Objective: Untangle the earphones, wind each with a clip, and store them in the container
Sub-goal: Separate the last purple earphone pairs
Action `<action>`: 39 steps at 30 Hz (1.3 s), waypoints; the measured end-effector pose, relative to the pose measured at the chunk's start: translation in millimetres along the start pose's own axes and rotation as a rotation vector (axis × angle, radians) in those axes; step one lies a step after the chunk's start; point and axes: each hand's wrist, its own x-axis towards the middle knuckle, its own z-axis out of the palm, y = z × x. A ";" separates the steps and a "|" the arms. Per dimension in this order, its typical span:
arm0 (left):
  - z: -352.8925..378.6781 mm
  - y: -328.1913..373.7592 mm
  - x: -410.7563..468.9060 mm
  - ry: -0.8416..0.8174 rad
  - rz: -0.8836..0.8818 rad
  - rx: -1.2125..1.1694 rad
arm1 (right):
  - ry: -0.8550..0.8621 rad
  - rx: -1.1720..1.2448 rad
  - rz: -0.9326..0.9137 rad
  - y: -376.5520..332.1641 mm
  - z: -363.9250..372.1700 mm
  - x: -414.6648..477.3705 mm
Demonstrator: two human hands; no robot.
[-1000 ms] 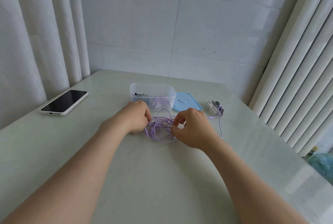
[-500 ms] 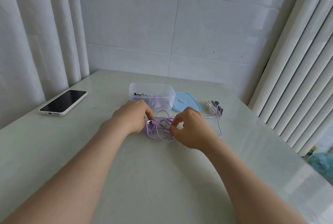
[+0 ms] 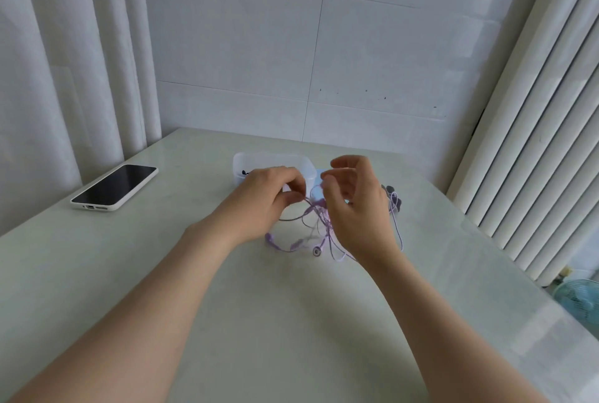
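Observation:
A tangle of purple earphones (image 3: 316, 231) hangs between my two hands above the table, with the earbuds dangling near the tabletop. My left hand (image 3: 269, 201) pinches a strand of the cord between thumb and forefinger. My right hand (image 3: 353, 205) pinches the cord at its fingertips, the other fingers curled loosely. Behind my hands stands a clear plastic container (image 3: 246, 164) with something dark inside, mostly hidden. Its light blue lid (image 3: 319, 173) lies flat just right of it. A few clips (image 3: 390, 190) lie right of my right hand, with a loop of purple cord over them.
A phone (image 3: 115, 186) in a white case lies face up at the table's left. The pale table (image 3: 291, 321) meets a tiled wall at the back. Curtains hang at the left and vertical blinds at the right. A small fan (image 3: 580, 299) stands below the table's right edge.
Both hands have lifted the purple tangle off the table and pulled it looser. The earbuds now dangle below my hands.

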 end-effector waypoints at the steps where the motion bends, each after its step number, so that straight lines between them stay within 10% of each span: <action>1: 0.0 3.7 0.7 0.009 0.020 -0.024 | -0.037 0.097 0.020 -5.8 0.1 -1.2; 16: 0.4 -6.0 14.8 0.691 -0.397 -0.625 | -0.227 -0.329 0.187 18.8 -1.9 4.0; 28: 10.5 -13.5 -2.6 0.406 -0.105 0.403 | 0.234 0.534 0.204 -6.3 -17.9 17.3; 34: 8.3 -19.9 -0.8 0.382 -0.212 0.743 | 0.371 -0.214 -0.069 1.3 -25.9 19.8; 39: 5.0 -25.7 -3.2 0.342 -0.338 0.880 | 0.140 -0.922 -0.124 21.6 -29.9 15.6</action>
